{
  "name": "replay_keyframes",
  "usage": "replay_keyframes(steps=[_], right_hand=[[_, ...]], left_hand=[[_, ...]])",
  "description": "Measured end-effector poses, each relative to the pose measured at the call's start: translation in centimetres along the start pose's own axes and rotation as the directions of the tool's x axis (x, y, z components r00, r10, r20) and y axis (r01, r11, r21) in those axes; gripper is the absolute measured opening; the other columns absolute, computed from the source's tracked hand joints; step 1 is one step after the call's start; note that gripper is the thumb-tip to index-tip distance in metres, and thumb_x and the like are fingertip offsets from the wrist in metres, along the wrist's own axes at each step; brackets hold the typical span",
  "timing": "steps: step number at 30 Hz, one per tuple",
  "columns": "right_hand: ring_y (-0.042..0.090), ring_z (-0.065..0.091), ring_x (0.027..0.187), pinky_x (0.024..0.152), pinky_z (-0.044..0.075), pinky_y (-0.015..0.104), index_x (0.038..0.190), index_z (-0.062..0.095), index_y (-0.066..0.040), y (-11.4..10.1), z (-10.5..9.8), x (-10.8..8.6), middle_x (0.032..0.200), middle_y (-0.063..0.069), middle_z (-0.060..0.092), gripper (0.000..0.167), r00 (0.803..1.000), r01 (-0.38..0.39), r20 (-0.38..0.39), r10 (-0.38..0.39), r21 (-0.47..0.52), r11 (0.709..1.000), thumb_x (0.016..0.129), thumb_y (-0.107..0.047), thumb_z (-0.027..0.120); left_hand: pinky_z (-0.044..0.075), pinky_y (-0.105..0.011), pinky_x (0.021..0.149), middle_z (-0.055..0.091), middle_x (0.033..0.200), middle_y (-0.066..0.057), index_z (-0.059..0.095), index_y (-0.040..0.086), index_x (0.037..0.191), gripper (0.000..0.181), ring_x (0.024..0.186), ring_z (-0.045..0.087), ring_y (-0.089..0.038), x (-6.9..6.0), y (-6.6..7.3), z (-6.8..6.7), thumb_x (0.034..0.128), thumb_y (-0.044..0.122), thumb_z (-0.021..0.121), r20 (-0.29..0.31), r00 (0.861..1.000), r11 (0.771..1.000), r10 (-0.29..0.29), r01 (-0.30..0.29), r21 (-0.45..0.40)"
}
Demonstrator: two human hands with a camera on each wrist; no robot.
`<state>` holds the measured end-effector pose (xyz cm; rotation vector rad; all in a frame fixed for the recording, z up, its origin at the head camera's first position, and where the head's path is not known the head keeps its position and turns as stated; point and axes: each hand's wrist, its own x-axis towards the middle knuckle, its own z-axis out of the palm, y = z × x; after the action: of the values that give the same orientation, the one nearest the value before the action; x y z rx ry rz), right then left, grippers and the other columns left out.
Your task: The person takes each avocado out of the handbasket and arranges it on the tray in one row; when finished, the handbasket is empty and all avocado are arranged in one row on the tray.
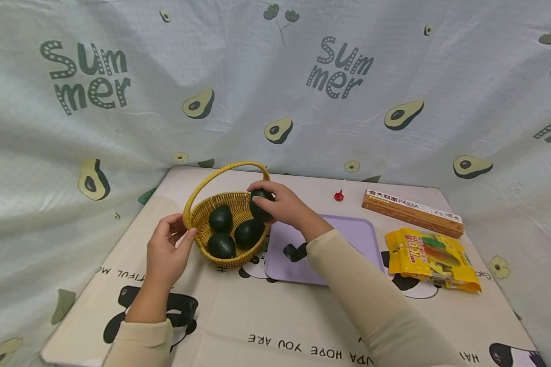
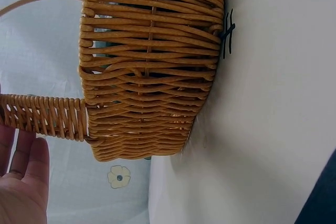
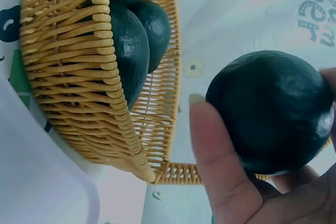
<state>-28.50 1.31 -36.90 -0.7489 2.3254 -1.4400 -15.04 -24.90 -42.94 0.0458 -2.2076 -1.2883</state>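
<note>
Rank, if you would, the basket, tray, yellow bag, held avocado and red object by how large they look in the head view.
1. Basket and tray: too close to rank, with a sleeve covering part of the tray.
2. Yellow bag
3. Avocado, partly hidden by the right hand
4. Red object

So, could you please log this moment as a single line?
left hand: holds handle | right hand: grips dark green fruit near basket | basket contents: three similar fruits | purple tray: right of basket
</note>
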Motion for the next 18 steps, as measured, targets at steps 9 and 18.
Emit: replay_keyframes(steps=[9, 18], right_hand=[[0.028, 0.064, 0.106, 0.069, 0.065, 0.035, 0.135, 0.058, -0.036, 1.1, -0.7, -1.4, 0.138, 0.007, 0.049, 0.058, 0.998, 0.001, -0.062, -0.008, -0.102, 0.995, 0.084, -0.026, 0.085], [0.028, 0.061, 0.119, 0.091, 0.061, 0.046, 0.138, 0.058, -0.033, 2.8, -0.9, -3.0, 0.143, 0.003, 0.056, 0.053, 0.988, -0.042, -0.152, 0.023, -0.123, 0.992, 0.089, -0.031, 0.078]], left_hand=[[0.048, -0.011, 0.102, 0.062, 0.12, -0.011, 0.055, -0.001, 0.131, 0.038, 0.117, 0.062, -0.027, 0.0, 0.0, 0.1, 0.0957, 0.002, 0.07, 0.002, 1.0, 1.0, 0.002, -0.002, -0.014], [0.05, -0.017, 0.105, 0.062, 0.122, -0.01, 0.054, 0.001, 0.133, 0.039, 0.118, 0.061, -0.026, -0.2, 0.2, 0.1, 0.0971, 0.006, 0.07, 0.003, 1.0, 1.0, -0.018, 0.018, 0.003]])
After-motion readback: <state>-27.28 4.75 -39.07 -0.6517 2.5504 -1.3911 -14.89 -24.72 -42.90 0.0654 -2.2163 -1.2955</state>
